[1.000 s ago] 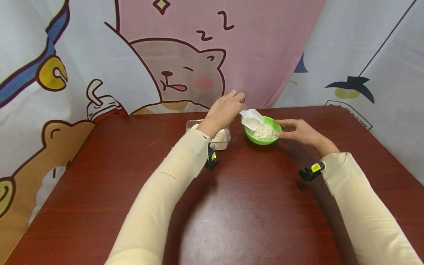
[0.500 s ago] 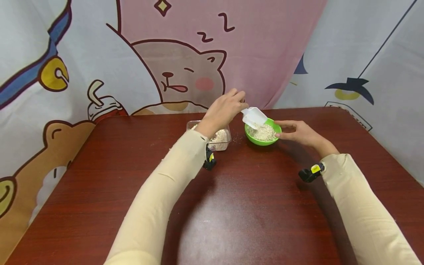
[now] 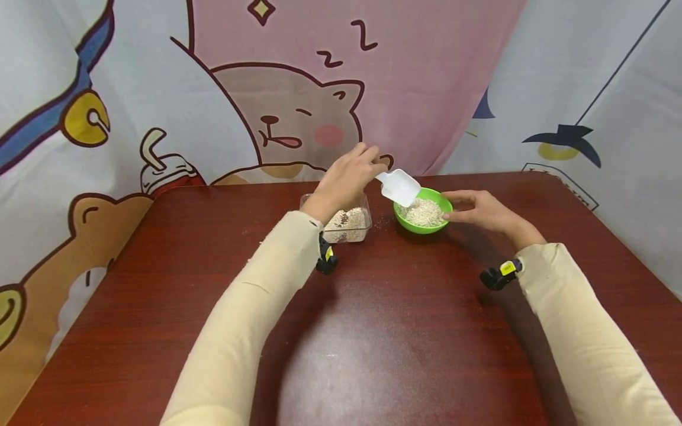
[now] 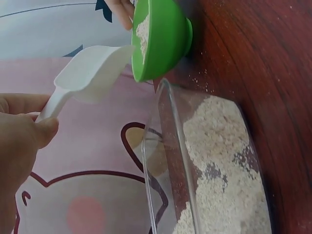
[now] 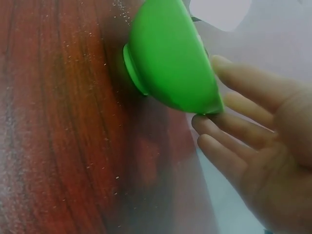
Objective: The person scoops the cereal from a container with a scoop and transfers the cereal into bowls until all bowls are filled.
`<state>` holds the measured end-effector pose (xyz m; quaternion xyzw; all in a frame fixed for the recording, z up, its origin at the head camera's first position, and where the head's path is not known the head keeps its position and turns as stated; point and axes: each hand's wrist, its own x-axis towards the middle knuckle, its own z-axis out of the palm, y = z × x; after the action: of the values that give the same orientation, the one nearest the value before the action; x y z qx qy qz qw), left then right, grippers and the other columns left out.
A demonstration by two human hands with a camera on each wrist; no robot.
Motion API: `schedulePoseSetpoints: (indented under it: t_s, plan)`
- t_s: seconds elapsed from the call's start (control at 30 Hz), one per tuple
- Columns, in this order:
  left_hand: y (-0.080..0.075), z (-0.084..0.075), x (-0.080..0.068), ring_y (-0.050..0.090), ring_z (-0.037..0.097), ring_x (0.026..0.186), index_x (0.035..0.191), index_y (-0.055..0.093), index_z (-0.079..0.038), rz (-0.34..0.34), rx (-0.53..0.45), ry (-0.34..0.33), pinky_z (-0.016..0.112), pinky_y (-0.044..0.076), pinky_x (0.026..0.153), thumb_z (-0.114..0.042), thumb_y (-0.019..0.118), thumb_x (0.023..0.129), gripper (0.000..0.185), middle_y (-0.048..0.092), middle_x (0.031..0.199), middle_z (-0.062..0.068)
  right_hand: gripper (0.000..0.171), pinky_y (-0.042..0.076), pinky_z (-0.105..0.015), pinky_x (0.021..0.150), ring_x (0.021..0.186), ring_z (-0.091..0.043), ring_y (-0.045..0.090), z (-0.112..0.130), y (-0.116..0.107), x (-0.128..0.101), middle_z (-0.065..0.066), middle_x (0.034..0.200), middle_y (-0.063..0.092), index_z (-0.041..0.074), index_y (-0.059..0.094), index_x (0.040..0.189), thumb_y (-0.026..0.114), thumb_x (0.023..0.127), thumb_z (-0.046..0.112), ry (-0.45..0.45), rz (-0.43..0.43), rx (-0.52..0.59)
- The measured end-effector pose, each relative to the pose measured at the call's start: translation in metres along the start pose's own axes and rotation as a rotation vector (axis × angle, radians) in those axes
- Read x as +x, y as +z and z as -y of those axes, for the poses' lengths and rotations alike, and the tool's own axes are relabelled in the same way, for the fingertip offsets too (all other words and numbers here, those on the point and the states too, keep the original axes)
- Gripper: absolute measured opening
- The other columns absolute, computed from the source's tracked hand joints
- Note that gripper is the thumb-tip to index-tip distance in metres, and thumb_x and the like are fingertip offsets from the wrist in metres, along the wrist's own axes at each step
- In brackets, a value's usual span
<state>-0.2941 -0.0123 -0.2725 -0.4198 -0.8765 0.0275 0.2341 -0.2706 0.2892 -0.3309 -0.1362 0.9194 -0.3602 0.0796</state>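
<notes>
My left hand point(image 3: 343, 182) pinches the handle of a white plastic scoop point(image 3: 401, 187), tilted over the left side of a green bowl point(image 3: 418, 228). In the left wrist view, the scoop's hollow point(image 4: 85, 68) shows no flakes. Pale oat flakes point(image 3: 424, 212) are heaped in the bowl, which stands on the table. My right hand point(image 3: 487, 212) holds the bowl's right rim, thumb and fingers apart at its edge. Below my left wrist stands a clear plastic container point(image 4: 178, 126) of oat flakes point(image 4: 219, 141), partly hidden by that hand in the head view.
The dark red-brown wooden table point(image 3: 373, 331) carries scattered crumbs point(image 4: 200, 80) between container and bowl. A printed cartoon curtain point(image 3: 426, 89) hangs right behind the table's far edge.
The scoop has tipped over and its flakes have gone into the bowl. My left hand has then drawn slightly left with it. My right hand stays at the bowl.
</notes>
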Motion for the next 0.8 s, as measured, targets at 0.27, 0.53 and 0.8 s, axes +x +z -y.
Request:
schedulePoseSetpoints:
  t_s: [0.27, 0.53, 0.8]
  plan:
    - [-0.001, 0.011, -0.018, 0.042, 0.020, 0.090, 0.116, 0.064, -0.019, 0.008, -0.260, -0.145, 0.027, 0.042, 0.073, -0.007, 0.061, 0.086, 0.032, 0.053, 0.101, 0.001, 0.057, 0.044, -0.019, 0.079, 0.116, -0.029, 0.048, 0.010, -0.005, -0.003, -0.019, 0.130, 0.048, 0.002, 0.045, 0.133, 0.066, 0.084, 0.022, 0.000, -0.051, 0.047]
    - [-0.001, 0.027, -0.040, 0.044, 0.020, 0.096, 0.119, 0.063, -0.015, 0.058, -0.394, -0.253, 0.030, 0.042, 0.075, -0.011, 0.057, 0.090, 0.030, 0.054, 0.103, 0.002, 0.050, 0.044, -0.013, 0.072, 0.110, -0.029, 0.054, 0.034, -0.002, -0.005, -0.019, 0.122, 0.054, 0.005, 0.050, 0.131, 0.066, 0.085, 0.018, -0.116, -0.073, 0.047]
    - [0.000, 0.044, -0.065, 0.044, 0.023, 0.098, 0.118, 0.063, -0.012, 0.052, -0.392, -0.270, 0.032, 0.042, 0.079, -0.009, 0.056, 0.090, 0.028, 0.054, 0.104, 0.006, 0.046, 0.047, -0.030, 0.080, 0.104, -0.029, 0.057, 0.068, 0.020, 0.000, -0.018, 0.116, 0.059, 0.003, 0.052, 0.128, 0.064, 0.086, 0.014, -0.212, 0.022, 0.042]
